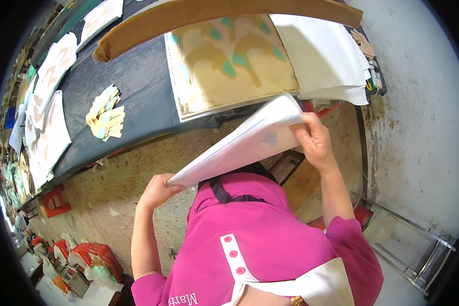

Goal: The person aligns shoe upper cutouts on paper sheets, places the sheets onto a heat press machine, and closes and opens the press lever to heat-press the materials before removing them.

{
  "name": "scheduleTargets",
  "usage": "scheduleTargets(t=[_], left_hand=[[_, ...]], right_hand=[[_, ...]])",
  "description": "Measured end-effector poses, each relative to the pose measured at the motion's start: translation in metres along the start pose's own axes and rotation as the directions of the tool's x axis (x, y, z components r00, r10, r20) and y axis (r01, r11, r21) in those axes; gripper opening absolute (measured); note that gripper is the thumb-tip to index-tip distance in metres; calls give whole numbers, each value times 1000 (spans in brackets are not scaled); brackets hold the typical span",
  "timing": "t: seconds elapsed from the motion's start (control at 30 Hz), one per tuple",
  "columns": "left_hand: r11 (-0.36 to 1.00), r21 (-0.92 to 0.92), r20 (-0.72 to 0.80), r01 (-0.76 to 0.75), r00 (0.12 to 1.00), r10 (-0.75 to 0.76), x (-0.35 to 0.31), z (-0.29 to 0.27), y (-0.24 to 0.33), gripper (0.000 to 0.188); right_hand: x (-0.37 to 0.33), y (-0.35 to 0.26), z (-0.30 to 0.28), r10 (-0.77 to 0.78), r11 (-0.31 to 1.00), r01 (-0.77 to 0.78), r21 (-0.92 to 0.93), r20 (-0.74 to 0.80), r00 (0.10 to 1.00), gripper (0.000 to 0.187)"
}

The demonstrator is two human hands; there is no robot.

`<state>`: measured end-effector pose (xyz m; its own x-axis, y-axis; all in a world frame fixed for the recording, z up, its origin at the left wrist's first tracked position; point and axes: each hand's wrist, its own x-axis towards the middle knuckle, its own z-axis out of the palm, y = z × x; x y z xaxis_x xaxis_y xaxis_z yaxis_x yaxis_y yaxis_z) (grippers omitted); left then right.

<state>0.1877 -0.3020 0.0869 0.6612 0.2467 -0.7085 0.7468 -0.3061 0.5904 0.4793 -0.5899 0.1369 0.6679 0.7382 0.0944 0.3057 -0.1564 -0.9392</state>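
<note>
Between my hands a thin stack of white sheets point(234, 145), paper or cloth, is held aslant in front of my waist. A faint bluish patch shows on its face. My left hand point(159, 192) is closed on its lower left end, and my right hand point(315, 138) pinches its upper right corner, thumb on the near face. Just beyond, on the dark-covered table point(132, 76), lies a cream panel point(214, 86) with tan shapes and green patches. Beside it, to the right, is a pile of white sheets point(321, 56).
A long brown strip point(229, 15) spans above the panel's far edge. Pale yellow and green cut pieces point(105, 113) lie on the table, with white sheets bearing tan shapes point(48, 132) farther left. A metal frame point(418, 250) stands by the right wall; red crates point(94, 257) sit lower left.
</note>
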Motion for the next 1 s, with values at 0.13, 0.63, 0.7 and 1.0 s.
scheduleTargets(t=[0.13,0.63,0.7,1.0], left_hand=[[996,-90,-57,6,998,-11,30,-4,-16,28],[482,-572,-643,-664,727,238,186,-163,122,53],[10,-778,-606,-628,754,253,203,-177,105,33],[732,-424,-767,-534,642,24,224,-124,79,54]], right_hand=[[2,45,-40,69,933,-99,-346,-100,993,17],[252,167,-85,33,997,-51,-55,-278,960,34],[278,181,-85,-133,963,64,-261,-257,957,35],[319,205,-62,-123,940,73,-334,-131,984,42]])
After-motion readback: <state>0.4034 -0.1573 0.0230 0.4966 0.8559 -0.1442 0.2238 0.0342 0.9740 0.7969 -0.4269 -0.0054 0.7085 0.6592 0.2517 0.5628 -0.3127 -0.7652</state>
